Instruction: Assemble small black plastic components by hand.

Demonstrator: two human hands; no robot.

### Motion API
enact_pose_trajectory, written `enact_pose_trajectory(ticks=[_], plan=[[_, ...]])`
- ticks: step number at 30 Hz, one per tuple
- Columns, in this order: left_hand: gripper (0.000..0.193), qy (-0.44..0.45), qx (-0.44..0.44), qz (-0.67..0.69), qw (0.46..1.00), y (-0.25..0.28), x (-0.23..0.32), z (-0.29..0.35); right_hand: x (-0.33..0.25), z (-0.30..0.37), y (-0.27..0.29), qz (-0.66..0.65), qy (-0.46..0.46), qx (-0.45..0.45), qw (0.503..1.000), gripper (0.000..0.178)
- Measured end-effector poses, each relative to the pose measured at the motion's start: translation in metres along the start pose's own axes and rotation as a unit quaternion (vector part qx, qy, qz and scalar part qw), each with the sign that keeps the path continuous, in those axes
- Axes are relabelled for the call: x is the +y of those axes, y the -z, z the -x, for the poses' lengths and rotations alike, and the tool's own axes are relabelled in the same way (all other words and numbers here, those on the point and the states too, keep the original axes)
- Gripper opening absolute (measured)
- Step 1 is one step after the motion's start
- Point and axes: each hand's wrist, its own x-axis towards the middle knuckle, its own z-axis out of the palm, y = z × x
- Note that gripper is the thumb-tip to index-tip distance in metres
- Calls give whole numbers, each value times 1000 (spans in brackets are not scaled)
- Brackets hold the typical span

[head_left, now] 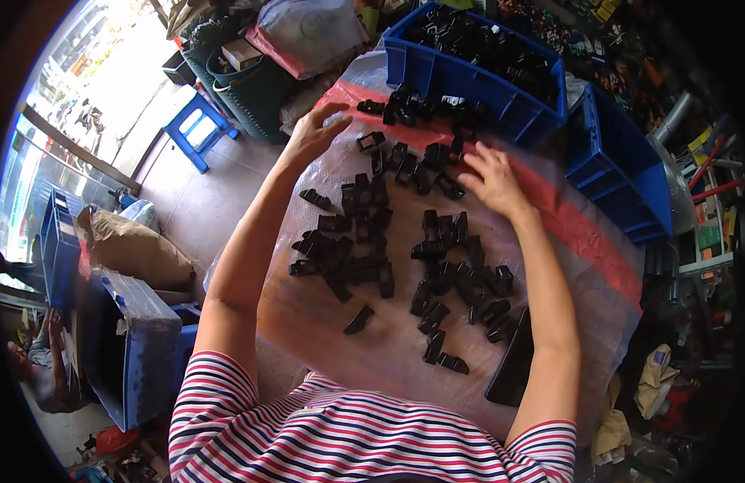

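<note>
My left hand (316, 133) is over the far left of the plastic-covered table (308, 330), its fingers stretched apart and nothing in them. Small black plastic pieces (372, 106) lie just beyond its fingertips. My right hand (495, 179) is on the far right side with spread fingers, close to a black piece (449, 187); whether it touches any is unclear. Between my arms the black pieces lie in two loose groups, a left pile (360, 233) and a right pile (449, 274). A single piece (359, 319) lies apart toward me.
A blue bin (477, 88) full of black pieces stands at the far edge, with another blue bin (622, 169) to its right. A flat black slab (513, 366) lies by my right forearm. Leftward are a blue stool (199, 129), a brown sack (139, 249) and another person (54, 362).
</note>
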Motion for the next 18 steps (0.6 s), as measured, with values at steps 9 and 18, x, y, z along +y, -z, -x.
enact_pose_trajectory(ticks=[9, 18], plan=[[66, -132, -20, -218, 967, -52, -5, -63, -18, -21, 49, -112, 9, 72, 991, 30], [44, -65, -364, 8, 929, -3, 83, -41, -16, -32, 50, -282, 12, -13, 959, 24]])
